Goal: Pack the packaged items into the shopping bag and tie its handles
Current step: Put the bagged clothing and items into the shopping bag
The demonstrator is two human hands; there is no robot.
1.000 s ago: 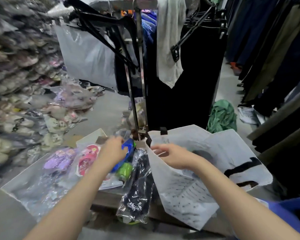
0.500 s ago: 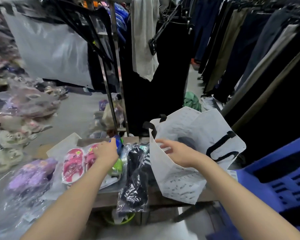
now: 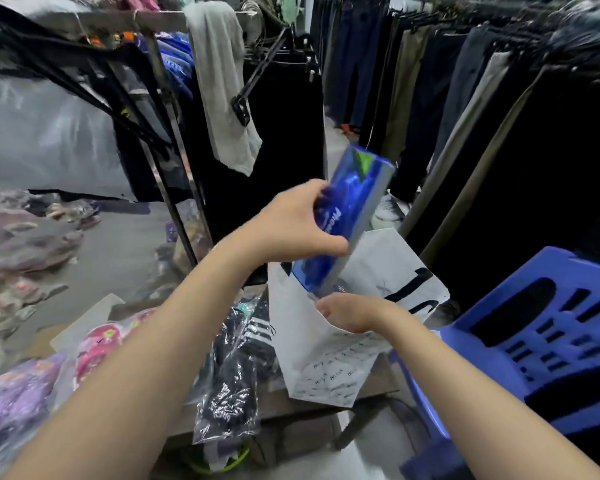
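My left hand (image 3: 297,225) grips a blue packaged item (image 3: 349,213) and holds it tilted, its lower end inside the mouth of the white shopping bag (image 3: 321,362). My right hand (image 3: 352,311) pinches the bag's near rim and keeps it open. The bag stands on a low wooden table (image 3: 378,382); its black handles (image 3: 409,289) lie on the far side. On the table to the left lie a black packaged garment (image 3: 232,382), a pink packaged pair of sandals (image 3: 99,348) and a purple packaged item (image 3: 11,400).
A blue plastic chair (image 3: 541,348) stands close on the right. A metal clothes rack (image 3: 167,143) with a grey cloth (image 3: 222,81) rises behind the table. Dark trousers (image 3: 430,98) hang along the right. Bagged shoes (image 3: 25,233) are piled at the left.
My left hand has lifted the blue package off the table and carried it right, into the bag's mouth. My right hand stays on the bag's rim. The view has swung right.
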